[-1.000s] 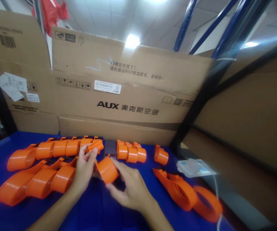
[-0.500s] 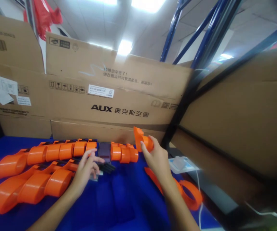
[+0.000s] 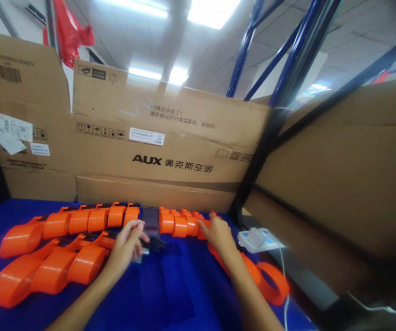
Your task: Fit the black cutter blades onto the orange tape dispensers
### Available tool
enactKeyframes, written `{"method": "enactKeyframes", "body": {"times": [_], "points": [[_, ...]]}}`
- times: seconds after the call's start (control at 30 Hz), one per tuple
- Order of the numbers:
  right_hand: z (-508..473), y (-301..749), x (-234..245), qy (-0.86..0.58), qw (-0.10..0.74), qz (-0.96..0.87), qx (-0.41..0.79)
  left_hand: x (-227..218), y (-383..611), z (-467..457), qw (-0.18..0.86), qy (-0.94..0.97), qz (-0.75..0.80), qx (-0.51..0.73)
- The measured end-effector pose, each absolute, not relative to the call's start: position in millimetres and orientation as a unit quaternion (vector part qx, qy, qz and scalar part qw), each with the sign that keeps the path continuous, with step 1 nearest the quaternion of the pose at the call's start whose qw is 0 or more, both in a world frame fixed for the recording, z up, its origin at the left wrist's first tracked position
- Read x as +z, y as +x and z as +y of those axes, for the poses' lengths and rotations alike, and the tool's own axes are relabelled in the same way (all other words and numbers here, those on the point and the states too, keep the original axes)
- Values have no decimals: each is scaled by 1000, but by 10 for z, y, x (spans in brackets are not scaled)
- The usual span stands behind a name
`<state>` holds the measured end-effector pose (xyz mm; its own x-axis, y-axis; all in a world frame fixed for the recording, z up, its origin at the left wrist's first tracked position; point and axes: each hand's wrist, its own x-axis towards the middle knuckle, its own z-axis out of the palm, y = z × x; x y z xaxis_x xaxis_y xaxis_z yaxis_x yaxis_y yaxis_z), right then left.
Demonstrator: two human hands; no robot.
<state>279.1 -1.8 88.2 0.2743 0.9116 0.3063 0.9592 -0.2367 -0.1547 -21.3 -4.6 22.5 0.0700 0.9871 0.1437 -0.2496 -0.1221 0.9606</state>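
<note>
My right hand [image 3: 220,234] grips an orange ring-shaped piece [image 3: 202,230] at the right end of a short row of orange rings [image 3: 180,226] along the back of the blue table. Its fingers cover much of that piece. To the left, my left hand [image 3: 129,243] is held over the table with fingers loosely apart and nothing in them. Beside its fingertips lie several black stick-like things [image 3: 156,243], and a dark flat rectangular object [image 3: 150,221] stands behind. Two rows of larger orange rings with black parts, back [image 3: 80,220] and front [image 3: 51,275], fill the left side.
More orange rings [image 3: 276,281] lie at right, partly behind my right forearm. A white-and-blue tray or pack [image 3: 260,240] with a white cable [image 3: 283,271] sits at the right edge. Cardboard [image 3: 170,161] walls off the back, beside a dark rack post [image 3: 253,179].
My right hand has lowered the orange piece from above the table to the right end of the short row. The left hand stays in nearly the same place. The view has shifted slightly.
</note>
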Motion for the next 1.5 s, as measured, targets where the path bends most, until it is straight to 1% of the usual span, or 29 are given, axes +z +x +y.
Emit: {"method": "enactKeyframes", "body": {"times": [0.1,0.2,0.27,0.33,0.43,0.77,0.9,1.07,1.2,1.27,1.4,1.5], "points": [[-259,2853,1019,-787,137,-594,-98,196,-193,-54,542,510,382,548],[-555,2932,1183,-798,64,-587,-117,175,-178,-63,537,530,380,535],[-716,2973,1252,-802,13,-589,-98,169,-172,-67,534,540,377,530],[-818,2995,1268,-805,-17,-590,-68,166,-168,-67,532,547,373,527],[-875,3000,1222,-805,-32,-590,-47,158,-169,-60,526,557,367,528],[-872,3019,1134,-799,-59,-596,-42,129,-185,-58,502,587,353,528],[-883,2965,1148,-788,-57,-611,-45,127,-184,-56,497,594,350,526],[-951,2817,1262,-785,-29,-615,-64,106,-183,-36,499,597,362,513],[-1031,2614,1354,-771,31,-626,-115,91,-182,-24,504,601,365,502],[-1061,2486,1365,-750,78,-645,-123,93,-177,-32,507,609,359,493],[-1083,2176,1309,-692,201,-685,-104,122,-156,-80,521,623,334,478],[-1065,1899,1234,-651,263,-706,-92,151,-149,-117,535,610,325,486]]}}
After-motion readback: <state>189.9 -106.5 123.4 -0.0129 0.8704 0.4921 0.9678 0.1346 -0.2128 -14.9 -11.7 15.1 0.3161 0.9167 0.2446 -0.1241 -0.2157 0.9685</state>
